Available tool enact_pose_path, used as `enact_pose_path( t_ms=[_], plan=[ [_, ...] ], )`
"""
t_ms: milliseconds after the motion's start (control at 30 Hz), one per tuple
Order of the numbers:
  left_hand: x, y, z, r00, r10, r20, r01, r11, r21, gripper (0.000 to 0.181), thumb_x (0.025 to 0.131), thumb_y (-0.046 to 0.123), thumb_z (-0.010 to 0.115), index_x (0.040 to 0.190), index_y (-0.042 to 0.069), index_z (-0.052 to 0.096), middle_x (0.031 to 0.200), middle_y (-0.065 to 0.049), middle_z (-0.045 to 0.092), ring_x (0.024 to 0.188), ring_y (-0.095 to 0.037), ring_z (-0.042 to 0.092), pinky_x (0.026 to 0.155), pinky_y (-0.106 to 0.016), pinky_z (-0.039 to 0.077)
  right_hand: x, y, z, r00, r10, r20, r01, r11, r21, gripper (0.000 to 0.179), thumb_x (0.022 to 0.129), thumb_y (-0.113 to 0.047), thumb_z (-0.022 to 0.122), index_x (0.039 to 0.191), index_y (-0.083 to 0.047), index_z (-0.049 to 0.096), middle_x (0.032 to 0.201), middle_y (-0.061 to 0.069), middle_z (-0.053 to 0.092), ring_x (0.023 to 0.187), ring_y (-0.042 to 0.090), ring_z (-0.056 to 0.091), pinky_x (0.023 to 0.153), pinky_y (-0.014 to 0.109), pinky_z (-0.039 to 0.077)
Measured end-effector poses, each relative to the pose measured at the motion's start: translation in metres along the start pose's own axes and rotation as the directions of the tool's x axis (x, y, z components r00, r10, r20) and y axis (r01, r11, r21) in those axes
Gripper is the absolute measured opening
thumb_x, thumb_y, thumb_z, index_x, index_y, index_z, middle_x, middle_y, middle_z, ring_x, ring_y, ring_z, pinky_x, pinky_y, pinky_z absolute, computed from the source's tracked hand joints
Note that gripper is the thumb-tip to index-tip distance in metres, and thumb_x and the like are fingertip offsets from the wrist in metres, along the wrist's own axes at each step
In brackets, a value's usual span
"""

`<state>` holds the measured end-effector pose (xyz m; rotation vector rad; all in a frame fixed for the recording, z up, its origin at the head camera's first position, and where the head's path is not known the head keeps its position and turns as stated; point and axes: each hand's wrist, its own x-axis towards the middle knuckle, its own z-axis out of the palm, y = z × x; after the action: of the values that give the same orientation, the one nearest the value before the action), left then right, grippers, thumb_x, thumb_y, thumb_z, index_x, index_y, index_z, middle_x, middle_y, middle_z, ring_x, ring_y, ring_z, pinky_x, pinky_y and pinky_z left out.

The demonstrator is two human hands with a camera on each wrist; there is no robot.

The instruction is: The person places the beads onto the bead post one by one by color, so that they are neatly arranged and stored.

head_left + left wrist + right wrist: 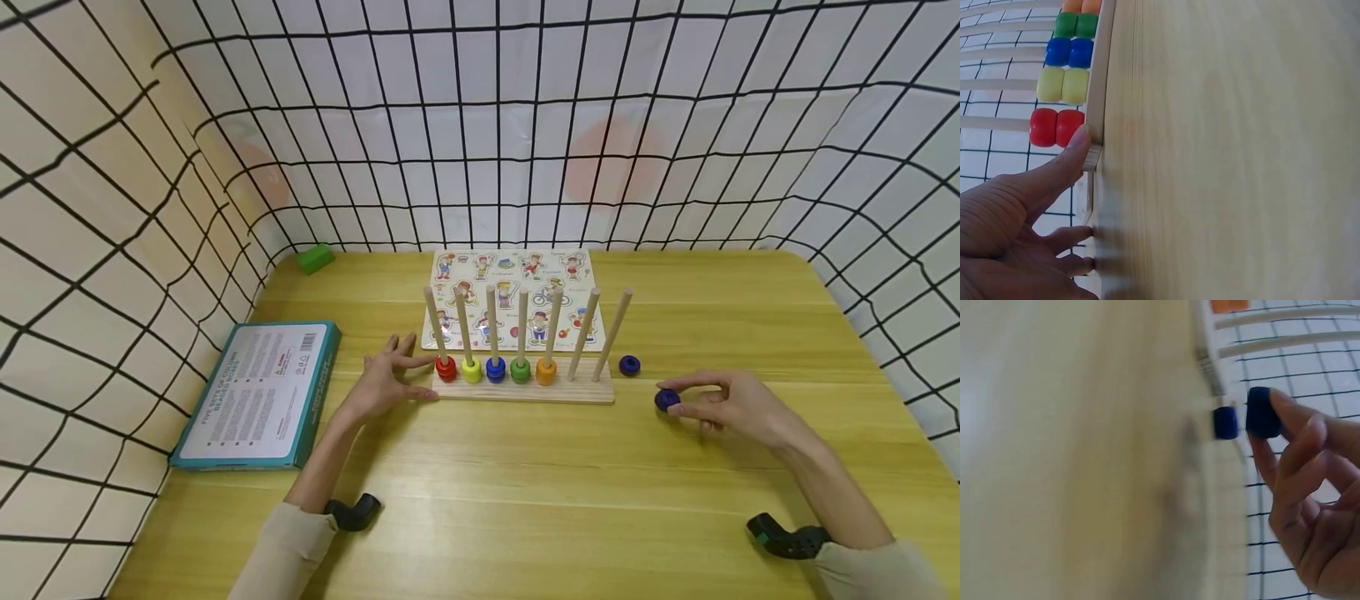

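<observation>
A wooden peg stand (525, 392) carries upright pegs; red beads (1057, 127), yellow beads (471, 371), blue beads (496, 370), green beads (521, 371) and orange beads (546, 372) sit low on separate pegs. Two pegs at its right end are bare. My left hand (386, 382) holds the stand's left end, thumb at the front edge and index finger toward the back, other fingers spread. Between thumb and fingertips, my right hand (738, 408) pinches a dark blue bead (1263, 414), right of the stand. Another dark blue bead (630, 365) lies on the table off the stand's right end.
Behind the stand lies a picture puzzle board (510, 271) with cartoon figures. A teal-edged box (258, 392) is at the left, with a green block (315, 258) at the back left corner. Black grid netting (480, 125) encloses the wooden table (525, 508).
</observation>
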<state>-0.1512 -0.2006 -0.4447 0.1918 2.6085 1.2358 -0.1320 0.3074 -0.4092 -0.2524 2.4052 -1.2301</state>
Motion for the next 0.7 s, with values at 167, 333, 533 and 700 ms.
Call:
enact_pose_path(
  t_ms=[167,333,533,700],
  plan=[
    [0.001,-0.001,0.000,1.000,0.003,0.002,-0.003,1.000,-0.003,0.061,0.082,0.016,0.088,0.138,0.011,0.066,0.171,-0.020,0.020,0.161,-0.045,-0.004,0.116,-0.079,-0.017,0.005,-0.028,-0.014,0.989,-0.132,-0.067,0.134,0.990,0.032,0.041,0.099,-0.019,0.071,0.137,-0.005,0.065,0.097,-0.009,0.067,0.056,0.019,0.047,0.050,0.034,0.042],
    [0.001,-0.002,0.001,1.000,0.004,0.002,-0.004,1.000,0.001,0.061,0.081,0.017,0.088,0.138,0.011,0.066,0.171,-0.019,0.020,0.161,-0.044,-0.004,0.116,-0.080,-0.017,0.006,-0.063,-0.031,0.966,-0.219,-0.138,0.226,0.974,0.031,0.038,0.099,-0.008,0.069,0.137,-0.008,0.067,0.119,-0.010,0.064,0.056,0.020,0.039,0.048,0.034,0.036],
    [0.002,-0.002,0.001,1.000,0.002,0.000,-0.002,1.000,0.013,0.062,0.082,0.018,0.088,0.139,0.012,0.066,0.172,-0.019,0.020,0.161,-0.044,-0.004,0.117,-0.079,-0.016,0.011,-0.105,-0.048,0.941,-0.270,-0.203,0.272,0.962,-0.021,0.036,0.098,-0.006,0.070,0.134,-0.006,0.069,0.126,-0.007,0.062,0.058,0.016,0.044,0.049,0.034,0.035],
    [0.002,-0.001,0.000,1.000,0.003,0.003,-0.003,1.000,0.014,0.062,0.082,0.018,0.088,0.139,0.012,0.066,0.172,-0.019,0.020,0.161,-0.044,-0.004,0.117,-0.079,-0.016,0.018,-0.138,-0.054,0.934,-0.282,-0.220,0.269,0.959,-0.086,0.034,0.099,-0.015,0.071,0.133,-0.014,0.071,0.125,-0.006,0.061,0.066,0.015,0.051,0.053,0.031,0.039]
  ],
)
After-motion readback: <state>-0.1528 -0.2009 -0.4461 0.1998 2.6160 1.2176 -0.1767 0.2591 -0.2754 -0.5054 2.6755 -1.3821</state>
